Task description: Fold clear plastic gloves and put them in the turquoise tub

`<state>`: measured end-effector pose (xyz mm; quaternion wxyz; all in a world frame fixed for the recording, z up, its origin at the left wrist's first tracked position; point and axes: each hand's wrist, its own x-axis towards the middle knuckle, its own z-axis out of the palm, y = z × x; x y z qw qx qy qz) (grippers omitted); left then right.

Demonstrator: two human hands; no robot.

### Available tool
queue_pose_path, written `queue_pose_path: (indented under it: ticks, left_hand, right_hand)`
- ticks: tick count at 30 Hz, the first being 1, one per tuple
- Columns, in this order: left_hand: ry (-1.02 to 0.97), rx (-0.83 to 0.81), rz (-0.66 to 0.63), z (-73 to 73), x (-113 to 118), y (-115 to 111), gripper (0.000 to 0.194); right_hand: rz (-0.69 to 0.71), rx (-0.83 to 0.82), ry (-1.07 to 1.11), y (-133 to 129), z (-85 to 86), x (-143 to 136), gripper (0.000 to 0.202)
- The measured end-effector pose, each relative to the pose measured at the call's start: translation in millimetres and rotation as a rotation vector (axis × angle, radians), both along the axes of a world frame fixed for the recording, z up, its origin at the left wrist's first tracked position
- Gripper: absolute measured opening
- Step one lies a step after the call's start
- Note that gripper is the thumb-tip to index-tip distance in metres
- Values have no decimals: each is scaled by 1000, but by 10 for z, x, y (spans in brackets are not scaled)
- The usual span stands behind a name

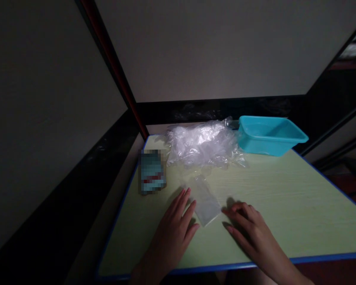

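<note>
Centrally, toward the table's (pixel 296 221) near edge: one clear plastic bag (pixel 207 206), flat, between the hands. Left hand (pixel 173 229): fingers slightly spread, at the bag's left side, nothing gripped. Right hand (pixel 252 229): thumb and forefinger parted, forefinger tip at the bag's right side, grasp empty. Far edge: crumpled clear plastic (pixel 204 144). Far right corner: turquoise basin (pixel 273 138). Left edge: pixelated item (pixel 152 172).

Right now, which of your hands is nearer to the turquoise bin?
Right. The right hand is on the near side of the turquoise bin, slightly to its left; the left hand is farther left, by the small clear bag.
</note>
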<state>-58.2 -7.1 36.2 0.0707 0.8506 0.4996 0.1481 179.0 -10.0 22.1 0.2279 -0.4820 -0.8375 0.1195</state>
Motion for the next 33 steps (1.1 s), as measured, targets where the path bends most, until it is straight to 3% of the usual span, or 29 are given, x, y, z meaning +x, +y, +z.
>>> queue_pose_path:
  ticks: [6,10,16,33]
  left_hand:
    - [-10,-56,-68,3,26,-86,49]
    - [15,-105,-182,25,93,-163,60]
    - [97,-176,-220,43,161,-219,76]
    - [121,-170,-273,22,165,-210,71]
  right_hand:
    - [111,22,-30,-252,70,-60,32]
    - [145,82,-145,-273,56,-47,40]
    - [122,92,-218,-278,20,-91,45]
    - [104,53,-180,-284,20,-126,40]
